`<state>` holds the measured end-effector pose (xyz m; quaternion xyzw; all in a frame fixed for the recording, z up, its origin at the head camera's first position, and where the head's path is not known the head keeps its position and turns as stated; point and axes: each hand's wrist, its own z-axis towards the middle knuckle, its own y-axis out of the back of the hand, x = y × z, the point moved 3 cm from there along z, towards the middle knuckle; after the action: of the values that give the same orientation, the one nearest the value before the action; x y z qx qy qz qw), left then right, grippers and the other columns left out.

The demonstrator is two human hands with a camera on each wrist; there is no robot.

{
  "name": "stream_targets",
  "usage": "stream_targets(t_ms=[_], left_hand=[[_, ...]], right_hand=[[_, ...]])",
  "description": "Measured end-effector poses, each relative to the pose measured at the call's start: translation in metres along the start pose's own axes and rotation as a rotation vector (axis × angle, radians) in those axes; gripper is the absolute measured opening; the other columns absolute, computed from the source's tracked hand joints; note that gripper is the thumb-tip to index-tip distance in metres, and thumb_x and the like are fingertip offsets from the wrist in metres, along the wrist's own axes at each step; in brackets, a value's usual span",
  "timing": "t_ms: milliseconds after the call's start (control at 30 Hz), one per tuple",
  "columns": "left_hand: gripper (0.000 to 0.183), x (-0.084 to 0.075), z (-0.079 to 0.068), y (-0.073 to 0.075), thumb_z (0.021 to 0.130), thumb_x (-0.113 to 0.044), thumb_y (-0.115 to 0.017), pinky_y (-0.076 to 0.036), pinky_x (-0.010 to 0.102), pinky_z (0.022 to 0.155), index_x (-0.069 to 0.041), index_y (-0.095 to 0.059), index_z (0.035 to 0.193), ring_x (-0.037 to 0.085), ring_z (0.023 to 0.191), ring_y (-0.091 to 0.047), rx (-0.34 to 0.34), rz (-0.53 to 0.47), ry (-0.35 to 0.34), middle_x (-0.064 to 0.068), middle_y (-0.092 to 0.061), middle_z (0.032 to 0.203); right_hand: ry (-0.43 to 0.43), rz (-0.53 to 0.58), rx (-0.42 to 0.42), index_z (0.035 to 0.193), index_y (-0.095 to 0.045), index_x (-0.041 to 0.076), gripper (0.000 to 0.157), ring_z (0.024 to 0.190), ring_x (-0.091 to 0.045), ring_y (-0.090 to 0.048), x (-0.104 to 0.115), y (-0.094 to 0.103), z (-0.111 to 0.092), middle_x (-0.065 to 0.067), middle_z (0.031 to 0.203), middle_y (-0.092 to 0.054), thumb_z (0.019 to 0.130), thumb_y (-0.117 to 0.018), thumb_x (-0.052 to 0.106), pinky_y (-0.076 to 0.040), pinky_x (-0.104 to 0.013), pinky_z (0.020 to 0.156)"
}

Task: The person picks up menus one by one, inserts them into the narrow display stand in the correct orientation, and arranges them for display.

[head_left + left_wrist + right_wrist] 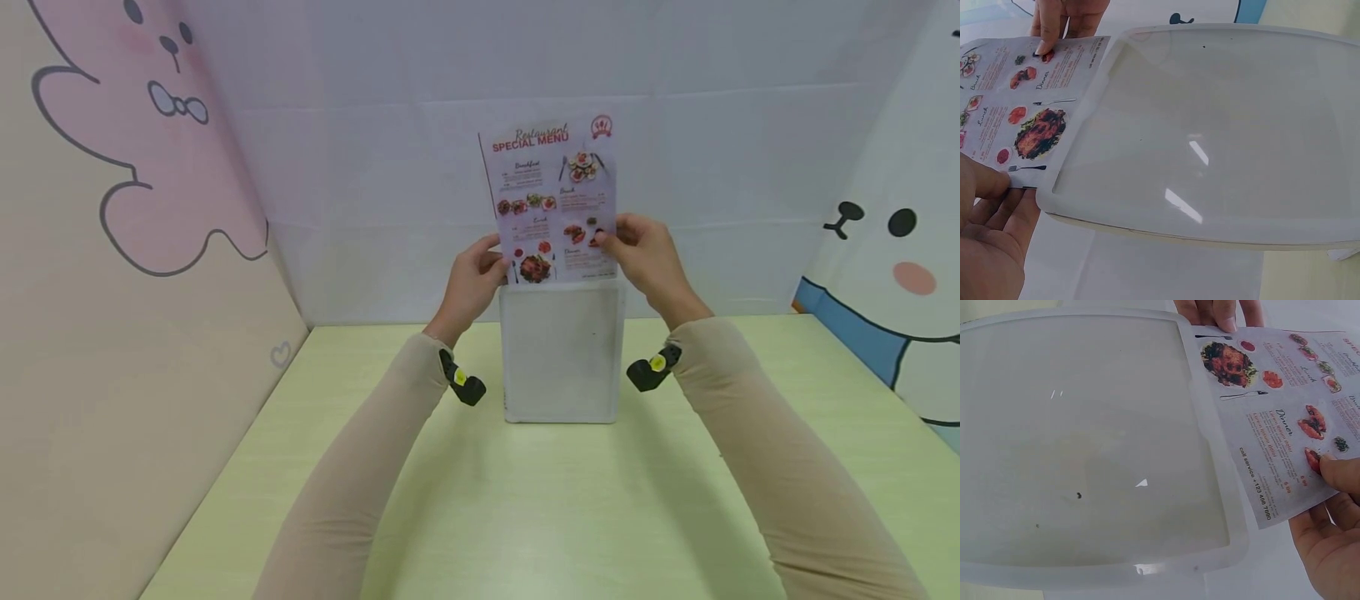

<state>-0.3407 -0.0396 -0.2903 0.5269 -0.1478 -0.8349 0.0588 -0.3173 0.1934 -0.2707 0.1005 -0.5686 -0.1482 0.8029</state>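
Note:
A printed restaurant menu sheet [557, 200] stands upright, its bottom edge right at the top edge of a white-framed sign holder [561, 354] with a clear front panel. My left hand [474, 279] pinches the sheet's lower left edge between thumb and fingers. On the other side my right hand [651, 258] pinches the lower right edge, thumb on the printed front and fingers behind. The left wrist view shows the left thumb by the sheet's corner, close to the frame [1047, 203]. In the right wrist view the sheet's lower right corner overhangs beside the frame [1229, 487].
The holder stands upright on a pale yellow-green table [525, 500]. Behind it hangs a white cloth backdrop [375, 183]. A panel with a pink cartoon figure [165, 167] is on the left, another with a white cartoon bear [885, 208] on the right.

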Motion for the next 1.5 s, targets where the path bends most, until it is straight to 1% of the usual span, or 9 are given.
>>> stream_targets(t_ms=[267, 433, 800, 1000, 1267, 1500], left_hand=[[0.041, 0.001, -0.001, 0.003, 0.098, -0.007, -0.053, -0.054, 0.032, 0.087, -0.01, -0.05, 0.139, 0.026, 0.104, -0.065, 0.002, 0.021, 0.024, 0.018, -0.066, 0.118], [0.042, 0.0, -0.002, 0.005, 0.098, -0.008, -0.053, -0.054, 0.032, 0.087, -0.009, -0.049, 0.14, 0.026, 0.104, -0.064, 0.007, 0.032, 0.021, 0.018, -0.066, 0.117], [0.037, -0.002, -0.004, 0.007, 0.097, -0.005, -0.054, -0.054, 0.031, 0.087, -0.005, -0.054, 0.135, 0.026, 0.106, -0.064, 0.004, -0.008, 0.025, 0.018, -0.066, 0.119], [0.036, -0.003, -0.004, 0.008, 0.097, -0.008, -0.054, -0.054, 0.032, 0.088, -0.005, -0.056, 0.133, 0.025, 0.108, -0.063, 0.006, -0.018, 0.035, 0.017, -0.066, 0.12], [0.035, -0.002, -0.005, 0.007, 0.098, -0.018, -0.055, -0.052, 0.034, 0.092, -0.009, -0.057, 0.132, 0.019, 0.108, -0.064, 0.011, 0.009, 0.069, 0.011, -0.066, 0.122], [0.034, -0.001, -0.005, 0.006, 0.098, -0.017, -0.056, -0.052, 0.034, 0.092, -0.01, -0.057, 0.131, 0.019, 0.104, -0.064, 0.011, 0.004, 0.054, 0.011, -0.067, 0.118]], right_hand=[[-0.015, -0.011, 0.023, 0.129, -0.056, -0.002, 0.038, 0.114, -0.029, -0.057, 0.001, -0.003, 0.0, -0.023, 0.13, -0.059, 0.099, -0.055, 0.022, -0.041, -0.044, 0.104], [-0.026, -0.019, 0.036, 0.132, -0.054, -0.002, 0.041, 0.117, -0.032, -0.056, 0.001, -0.004, 0.001, -0.023, 0.132, -0.057, 0.099, -0.053, 0.023, -0.04, -0.045, 0.105], [-0.032, -0.048, 0.032, 0.132, -0.053, -0.002, 0.042, 0.115, -0.032, -0.056, 0.004, -0.005, -0.004, -0.024, 0.13, -0.057, 0.099, -0.053, 0.024, -0.04, -0.046, 0.105], [-0.051, -0.061, 0.034, 0.134, -0.051, -0.002, 0.042, 0.118, -0.032, -0.055, 0.006, -0.005, -0.006, -0.023, 0.132, -0.056, 0.1, -0.053, 0.023, -0.04, -0.046, 0.105], [-0.069, -0.034, 0.049, 0.136, -0.049, -0.001, 0.043, 0.121, -0.033, -0.054, 0.003, -0.005, -0.009, -0.023, 0.134, -0.055, 0.099, -0.053, 0.022, -0.039, -0.047, 0.107], [-0.081, -0.023, 0.047, 0.139, -0.046, 0.003, 0.045, 0.121, -0.033, -0.054, 0.0, -0.005, -0.011, -0.023, 0.133, -0.056, 0.099, -0.054, 0.023, -0.039, -0.048, 0.106]])
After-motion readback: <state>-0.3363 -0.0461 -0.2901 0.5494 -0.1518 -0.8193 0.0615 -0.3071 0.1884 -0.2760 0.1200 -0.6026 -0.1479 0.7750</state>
